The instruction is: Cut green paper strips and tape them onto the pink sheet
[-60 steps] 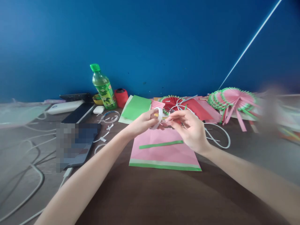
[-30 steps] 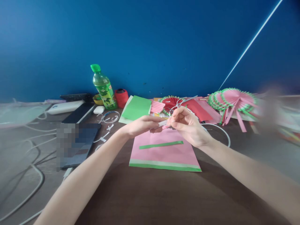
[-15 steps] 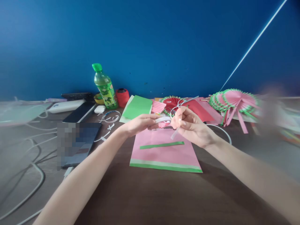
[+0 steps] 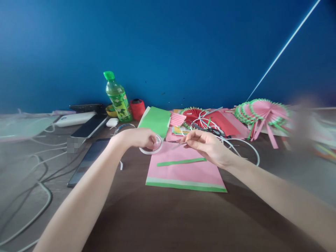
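Observation:
My left hand point(image 4: 140, 137) is closed on a roll of tape point(image 4: 147, 152), a white ring tilted just left of the pink sheet. Most of its fingers are hidden from me behind the back of the hand. Over the sheet's far right part, my right hand point(image 4: 210, 146) pinches a short whitish strip of tape point(image 4: 179, 145) between thumb and fingertips. Beneath both hands lies the pink paper point(image 4: 181, 176), with a green and pale band along its near edge. A loose green paper strip point(image 4: 181, 162) rests across it.
Green sheets point(image 4: 154, 120), a red paper fan point(image 4: 193, 115) and red paper point(image 4: 223, 122) lie behind. Black-handled scissors point(image 4: 215, 131) sit by the right hand. A bottle point(image 4: 118, 99), a red thread spool point(image 4: 137, 110), phones and cables point(image 4: 48, 196) are leftward; pleated fans point(image 4: 267, 108) are rightward.
My hands, close together before, are now apart. The left one moved left with the tape roll; the right one stays near its place, holding the short strip.

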The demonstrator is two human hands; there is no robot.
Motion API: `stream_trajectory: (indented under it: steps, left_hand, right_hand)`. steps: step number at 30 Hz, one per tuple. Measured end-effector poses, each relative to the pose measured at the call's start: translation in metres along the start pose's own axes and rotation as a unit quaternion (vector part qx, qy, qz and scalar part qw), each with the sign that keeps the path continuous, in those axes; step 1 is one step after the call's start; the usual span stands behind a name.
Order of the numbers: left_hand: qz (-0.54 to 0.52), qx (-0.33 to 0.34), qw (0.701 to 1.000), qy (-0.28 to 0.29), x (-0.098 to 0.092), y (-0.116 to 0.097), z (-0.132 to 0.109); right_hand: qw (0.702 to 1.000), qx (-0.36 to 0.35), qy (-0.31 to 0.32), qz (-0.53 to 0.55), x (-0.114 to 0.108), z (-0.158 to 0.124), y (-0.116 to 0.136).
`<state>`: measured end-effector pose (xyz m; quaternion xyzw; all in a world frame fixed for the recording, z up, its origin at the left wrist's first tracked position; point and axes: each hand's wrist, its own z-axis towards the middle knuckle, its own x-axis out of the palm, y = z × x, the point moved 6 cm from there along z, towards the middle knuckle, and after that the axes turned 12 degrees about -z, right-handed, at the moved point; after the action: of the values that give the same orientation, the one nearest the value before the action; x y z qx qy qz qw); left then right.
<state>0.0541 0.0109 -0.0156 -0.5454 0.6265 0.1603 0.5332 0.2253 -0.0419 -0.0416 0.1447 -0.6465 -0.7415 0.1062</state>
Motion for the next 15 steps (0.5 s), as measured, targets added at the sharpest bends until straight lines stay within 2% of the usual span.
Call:
stream_trajectory:
  steps: [2, 4, 7, 10, 15]
  left_hand:
    - [0.005, -0.016, 1.000, -0.008, -0.003, -0.001, -0.001]
    - [-0.011, 0.014, 1.000, -0.005, 0.000, -0.008, 0.000]
    - [-0.027, 0.073, 0.994, 0.075, 0.020, -0.020, 0.005]
    - [-0.040, 0.082, 0.988, 0.123, 0.038, -0.023, 0.012]
    - [-0.112, 0.088, 0.982, 0.123, 0.038, -0.031, 0.012]
  right_hand:
    - [1.000, 0.008, 0.012, -0.004, 0.003, -0.001, -0.002]
    - [1.000, 0.015, 0.019, -0.012, 0.006, -0.001, -0.004]
    - [0.999, 0.043, 0.006, -0.022, 0.008, -0.002, -0.010]
    - [0.996, 0.080, -0.014, -0.020, 0.011, -0.002, -0.019]
    - [0.992, 0.101, -0.055, -0.055, 0.012, -0.004, -0.026]
